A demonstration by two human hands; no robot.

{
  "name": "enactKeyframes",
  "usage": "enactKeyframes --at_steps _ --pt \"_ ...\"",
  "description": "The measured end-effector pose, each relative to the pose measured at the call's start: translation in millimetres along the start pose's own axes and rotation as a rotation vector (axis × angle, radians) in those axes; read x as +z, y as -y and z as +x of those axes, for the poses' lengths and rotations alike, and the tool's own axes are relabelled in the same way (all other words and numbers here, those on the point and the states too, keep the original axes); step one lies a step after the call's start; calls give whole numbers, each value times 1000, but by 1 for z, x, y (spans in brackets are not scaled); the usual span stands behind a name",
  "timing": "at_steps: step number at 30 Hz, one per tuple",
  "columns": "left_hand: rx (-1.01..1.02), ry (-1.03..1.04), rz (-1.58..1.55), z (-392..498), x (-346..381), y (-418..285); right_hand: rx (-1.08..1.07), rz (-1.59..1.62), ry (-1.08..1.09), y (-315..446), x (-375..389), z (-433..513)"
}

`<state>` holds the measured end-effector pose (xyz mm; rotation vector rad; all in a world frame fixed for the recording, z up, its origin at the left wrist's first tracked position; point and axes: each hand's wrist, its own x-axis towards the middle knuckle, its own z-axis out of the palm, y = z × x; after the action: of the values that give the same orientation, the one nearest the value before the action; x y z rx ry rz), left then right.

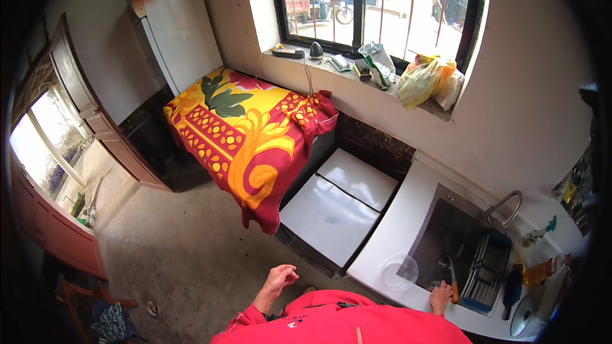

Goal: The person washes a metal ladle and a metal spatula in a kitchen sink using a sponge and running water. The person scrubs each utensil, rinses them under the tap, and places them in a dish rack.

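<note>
My left hand (279, 280) hangs over the floor in front of a low grey-white cabinet, fingers loosely curled, with nothing visible in it. At the near edge of the sink (430, 243) is my right hand (441, 295), its fingers bent beside a knife's brown handle (454, 291); whether it grips anything is unclear. A small crumpled greyish thing (435, 283) shows at its fingertips. Just left of the sink's near corner, a clear round plastic bowl or lid (399, 272) lies on the white counter. A drying rack (483, 272) stands in the sink's right part.
A curved metal faucet (511, 196) rises behind the sink. On the right are an oil bottle (538, 271), a dark-blue brush or cleaver-shaped thing (513, 286) and a round lid (522, 315). A floral blanket (258, 143) covers a table; bags (420, 81) lie on the windowsill.
</note>
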<state>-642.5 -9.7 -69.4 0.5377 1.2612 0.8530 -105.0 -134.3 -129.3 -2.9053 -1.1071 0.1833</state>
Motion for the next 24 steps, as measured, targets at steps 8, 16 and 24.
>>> enactKeyframes --at_steps 8,16,24 --pt "-13 33 15 11 9 -8 17 -9 0 1 1 1" --pt "-22 39 25 17 13 -13 42 -26 15 2 3 2" --pt "-14 56 31 20 13 -12 93 -27 83 7 -5 3"
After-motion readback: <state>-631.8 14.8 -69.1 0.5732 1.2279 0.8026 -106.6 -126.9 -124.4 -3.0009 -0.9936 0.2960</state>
